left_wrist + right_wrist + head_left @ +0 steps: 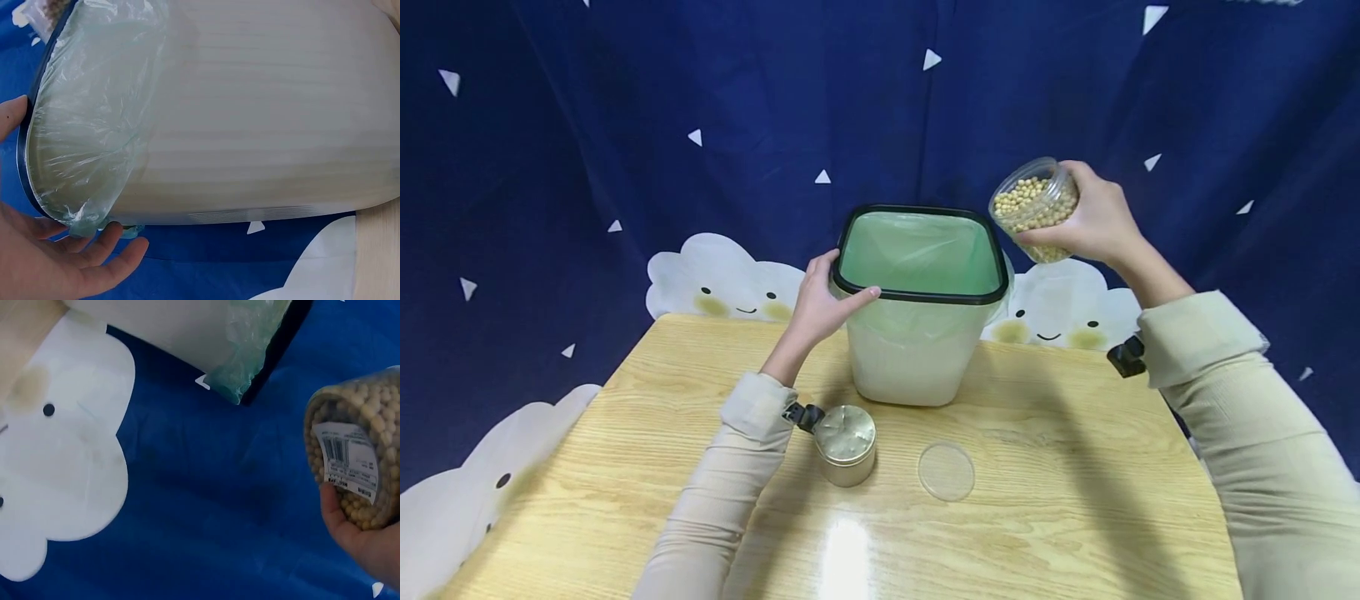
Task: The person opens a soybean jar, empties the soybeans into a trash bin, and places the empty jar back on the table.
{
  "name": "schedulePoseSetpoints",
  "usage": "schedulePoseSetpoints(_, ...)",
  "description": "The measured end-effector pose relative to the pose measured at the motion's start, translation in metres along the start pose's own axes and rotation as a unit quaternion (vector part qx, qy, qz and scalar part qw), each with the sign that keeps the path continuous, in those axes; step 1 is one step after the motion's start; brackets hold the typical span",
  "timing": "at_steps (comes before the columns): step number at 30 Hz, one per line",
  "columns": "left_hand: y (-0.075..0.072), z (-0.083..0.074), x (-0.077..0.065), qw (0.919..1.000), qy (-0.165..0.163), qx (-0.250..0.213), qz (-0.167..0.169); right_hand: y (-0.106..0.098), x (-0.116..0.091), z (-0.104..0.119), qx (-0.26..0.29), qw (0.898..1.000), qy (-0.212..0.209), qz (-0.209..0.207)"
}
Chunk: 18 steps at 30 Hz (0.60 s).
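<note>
A white trash can (910,354) with a black rim and a green liner bag (925,242) stands on the table. My left hand (823,300) grips its near left corner, thumb on the front of the rim and fingers along the side. In the left wrist view, the fingers (109,259) bend under bunched liner. Up to the right, my right hand (1097,217) holds a clear plastic jar (1056,204) of soybeans, tilted with its mouth toward the can. The soybeans (1022,196) lie inside the jar. A barcode label (350,459) shows on the jar's bottom.
A round metal tin (846,442) with a lid sits beside my left wrist. To its right, a clear round lid (946,472) lies flat on the wooden table (1037,500). A dark blue curtain (760,100) hangs behind, with white cloud cutouts (722,275) along the table edge.
</note>
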<state>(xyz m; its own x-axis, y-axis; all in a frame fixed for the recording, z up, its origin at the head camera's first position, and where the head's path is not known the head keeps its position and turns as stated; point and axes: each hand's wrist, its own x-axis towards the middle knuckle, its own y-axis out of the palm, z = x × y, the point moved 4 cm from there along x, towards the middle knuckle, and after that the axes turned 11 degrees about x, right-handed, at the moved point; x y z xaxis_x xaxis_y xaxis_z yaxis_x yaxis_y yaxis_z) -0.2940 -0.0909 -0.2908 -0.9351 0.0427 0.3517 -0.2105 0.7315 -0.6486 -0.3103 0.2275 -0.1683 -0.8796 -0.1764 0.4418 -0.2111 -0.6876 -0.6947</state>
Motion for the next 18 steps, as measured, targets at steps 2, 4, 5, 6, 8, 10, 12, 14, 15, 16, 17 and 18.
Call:
schedulePoseSetpoints(2, -0.001, 0.000, 0.000, 1.0000, 0.000, -0.002, -0.003, 0.001, 0.005, 0.005, -0.030, 0.999, -0.031, 0.002)
schedulePoseSetpoints(4, -0.001, 0.000, 0.000, 1.0000, 0.000, -0.005, -0.003, 0.002, 0.010, 0.011, -0.055, 0.997, -0.057, 0.003)
schedulePoseSetpoints(5, -0.001, 0.000, 0.000, 1.0000, 0.000, -0.005, -0.003, 0.002, 0.012, 0.014, -0.068, 0.995, -0.069, 0.003)
schedulePoseSetpoints(6, -0.001, 0.000, 0.000, 1.0000, 0.000, -0.005, -0.002, 0.002, 0.015, 0.017, -0.079, 0.994, -0.079, 0.003)
schedulePoseSetpoints(8, -0.001, -0.001, 0.000, 1.0000, 0.000, -0.004, 0.000, 0.002, 0.018, 0.021, -0.100, 0.991, -0.092, 0.009)
schedulePoseSetpoints(10, 0.000, -0.001, 0.000, 1.0000, -0.001, -0.003, 0.000, 0.003, 0.022, 0.025, -0.120, 0.988, -0.099, 0.016)
schedulePoseSetpoints(12, 0.000, -0.002, -0.001, 1.0000, -0.001, -0.003, -0.002, 0.004, 0.024, 0.028, -0.142, 0.984, -0.099, 0.026)
schedulePoseSetpoints(14, 0.000, -0.003, -0.002, 1.0000, -0.001, -0.004, -0.004, 0.004, 0.026, 0.030, -0.162, 0.981, -0.098, 0.034)
schedulePoseSetpoints(15, 0.000, -0.004, -0.002, 1.0000, 0.000, -0.005, -0.005, 0.004, 0.027, 0.031, -0.169, 0.980, -0.096, 0.037)
schedulePoseSetpoints(16, 0.000, -0.004, -0.002, 1.0000, 0.000, -0.005, -0.005, 0.004, 0.027, 0.031, -0.175, 0.979, -0.094, 0.040)
schedulePoseSetpoints(17, -0.001, -0.004, -0.002, 1.0000, 0.001, -0.004, -0.005, 0.004, 0.027, 0.032, -0.182, 0.978, -0.092, 0.041)
schedulePoseSetpoints(18, -0.001, -0.005, -0.002, 1.0000, 0.001, -0.003, -0.005, 0.003, 0.028, 0.032, -0.186, 0.977, -0.092, 0.042)
